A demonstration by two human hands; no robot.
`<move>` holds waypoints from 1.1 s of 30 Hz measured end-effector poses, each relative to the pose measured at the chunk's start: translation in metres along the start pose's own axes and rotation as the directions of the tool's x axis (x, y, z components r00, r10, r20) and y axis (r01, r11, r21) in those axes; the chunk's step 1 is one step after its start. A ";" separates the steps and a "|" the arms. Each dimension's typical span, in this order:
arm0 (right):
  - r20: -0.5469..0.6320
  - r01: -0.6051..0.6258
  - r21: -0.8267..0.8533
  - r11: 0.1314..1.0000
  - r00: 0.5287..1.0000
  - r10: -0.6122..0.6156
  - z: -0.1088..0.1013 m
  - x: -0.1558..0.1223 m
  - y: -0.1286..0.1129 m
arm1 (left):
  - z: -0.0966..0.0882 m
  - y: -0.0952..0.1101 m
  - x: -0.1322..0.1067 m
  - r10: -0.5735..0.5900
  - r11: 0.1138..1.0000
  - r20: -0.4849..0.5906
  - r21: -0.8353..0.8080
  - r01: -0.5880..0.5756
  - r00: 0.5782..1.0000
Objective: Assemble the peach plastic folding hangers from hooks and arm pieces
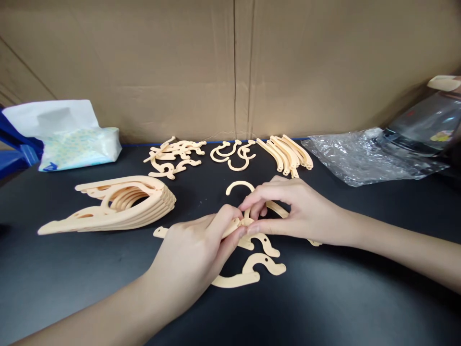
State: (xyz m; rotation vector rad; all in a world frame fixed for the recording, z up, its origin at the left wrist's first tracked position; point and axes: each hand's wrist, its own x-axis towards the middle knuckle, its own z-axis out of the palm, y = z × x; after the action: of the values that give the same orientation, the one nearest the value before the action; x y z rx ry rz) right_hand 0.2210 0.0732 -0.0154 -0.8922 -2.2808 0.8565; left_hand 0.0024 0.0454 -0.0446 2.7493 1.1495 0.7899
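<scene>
My left hand (190,250) is closed on a cream plastic hanger arm (160,232), whose far tip sticks out left of the knuckles. My right hand (302,206) pinches the stem of a cream hanger hook (239,186), its curve rising above the fingers. Both sets of fingertips meet where the hook and arm come together; whether they are joined is hidden. Another curved hanger arm (278,209) passes behind my right hand, partly covered. Below the fingers lie notched, curved hanger pieces (265,244), and nearer me another notched hanger piece (264,265) beside a curved one (237,280).
A stack of folded hangers (158,211) lies at left. Behind are piles of notched pieces (176,156), several loose hooks (237,166) and straight arms (288,154). A tissue pack (82,146), clear plastic bag (349,156) and transparent jug (425,120) flank them before a cardboard wall (162,72).
</scene>
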 end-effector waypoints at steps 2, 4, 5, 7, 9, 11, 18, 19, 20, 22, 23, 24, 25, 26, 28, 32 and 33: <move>0.024 0.009 -0.066 0.998 1.000 -0.007 -0.002 0.000 0.001 | 0.001 0.000 0.000 0.002 1.000 0.002 -0.005 -0.002 1.000; 0.048 0.031 -0.124 0.992 0.999 -0.025 -0.004 0.000 0.002 | 0.001 0.001 0.000 0.008 1.000 0.008 -0.002 -0.008 1.000; 0.057 0.053 -0.151 0.987 0.997 -0.045 -0.004 0.000 0.002 | 0.001 0.001 0.000 0.011 1.000 0.009 -0.001 -0.011 1.000; 0.077 0.112 -0.204 0.972 0.992 -0.098 -0.006 0.000 0.002 | 0.001 0.002 0.001 0.014 1.000 0.013 0.003 -0.014 1.000; 0.108 0.173 -0.280 0.944 0.983 -0.148 -0.007 0.000 0.001 | -0.001 0.004 0.002 0.010 1.000 0.039 0.010 -0.011 0.999; 0.131 0.223 -0.367 0.903 0.974 -0.187 -0.008 -0.001 -0.001 | -0.003 0.005 0.003 0.013 1.000 0.063 0.020 -0.014 0.998; 0.146 0.230 -0.436 0.870 0.972 -0.183 -0.004 -0.002 -0.006 | -0.002 0.005 0.002 0.018 1.000 0.053 0.000 -0.018 0.998; 0.141 0.223 -0.427 0.876 0.974 -0.179 -0.004 -0.002 -0.006 | -0.002 0.005 0.001 0.010 1.000 0.055 -0.012 -0.009 0.998; 0.137 0.217 -0.421 0.881 0.975 -0.174 -0.003 -0.002 -0.006 | -0.002 0.004 0.001 -0.003 1.000 0.056 -0.023 0.004 0.998; 0.142 0.212 -0.415 0.884 0.976 -0.168 -0.003 -0.003 -0.006 | -0.003 0.003 0.001 -0.035 0.998 0.044 -0.051 0.037 0.998; 0.146 0.213 -0.414 0.885 0.975 -0.167 -0.003 -0.003 -0.005 | -0.004 0.003 0.001 -0.049 0.996 0.032 -0.072 0.051 0.998; 0.150 0.214 -0.413 0.885 0.975 -0.166 -0.003 -0.003 -0.005 | -0.005 0.003 0.002 -0.065 0.993 0.023 -0.100 0.066 0.998; 0.151 0.213 -0.412 0.886 0.975 -0.165 -0.003 -0.003 -0.005 | -0.006 0.003 0.002 -0.080 0.988 0.017 -0.131 0.081 0.997; 0.145 0.211 -0.409 0.888 0.976 -0.165 -0.003 -0.003 -0.005 | -0.006 0.003 0.003 -0.092 0.982 0.022 -0.162 0.095 0.995; 0.121 0.188 -0.399 0.898 0.981 -0.152 -0.004 -0.004 -0.004 | -0.006 0.002 0.004 -0.121 0.969 0.046 -0.211 0.128 0.992; 0.041 0.068 -0.271 0.960 0.997 -0.059 -0.003 -0.004 -0.001 | -0.004 0.002 0.004 -0.153 0.951 0.093 -0.255 0.172 0.984; 0.029 0.031 -0.204 0.978 0.999 -0.025 -0.002 -0.003 -0.001 | -0.004 0.002 0.004 -0.154 0.950 0.097 -0.260 0.174 0.983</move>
State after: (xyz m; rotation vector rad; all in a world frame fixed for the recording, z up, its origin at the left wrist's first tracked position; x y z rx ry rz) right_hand 0.2239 0.0711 -0.0145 -0.9391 -2.4305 0.6322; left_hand 0.0036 0.0461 -0.0392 2.4080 1.1444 0.7527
